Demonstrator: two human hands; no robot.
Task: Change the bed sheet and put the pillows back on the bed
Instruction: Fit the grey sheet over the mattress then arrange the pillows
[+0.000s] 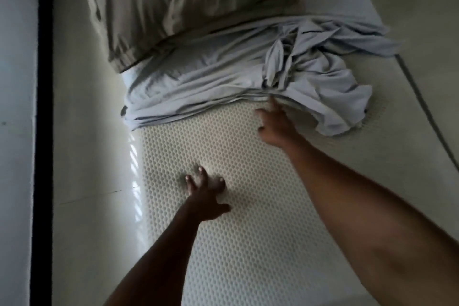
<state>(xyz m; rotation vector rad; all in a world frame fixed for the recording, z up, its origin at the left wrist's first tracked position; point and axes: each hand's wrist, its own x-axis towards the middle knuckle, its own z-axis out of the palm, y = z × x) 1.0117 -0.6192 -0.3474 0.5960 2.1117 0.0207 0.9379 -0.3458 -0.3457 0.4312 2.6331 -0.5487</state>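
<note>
Head view. My left hand [206, 192] presses flat on the bare white honeycomb-textured mattress [248, 243], fingers spread, holding nothing. My right hand [274, 124] reaches ahead to the near edge of the crumpled pale blue bed sheet [211, 77], which is bunched across the mattress. The forefinger touches its folds; blur hides any grip. A large beige pillow [186, 7] lies beyond, overlapping the sheet. Glossy white floor [94, 156] on the left.

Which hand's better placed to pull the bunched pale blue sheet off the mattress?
Right. The right hand reaches the bunched edge of the crumpled pale blue fabric sheet; the left hand presses spread fingers on the bare white honeycomb-textured mattress, apart from it.
</note>
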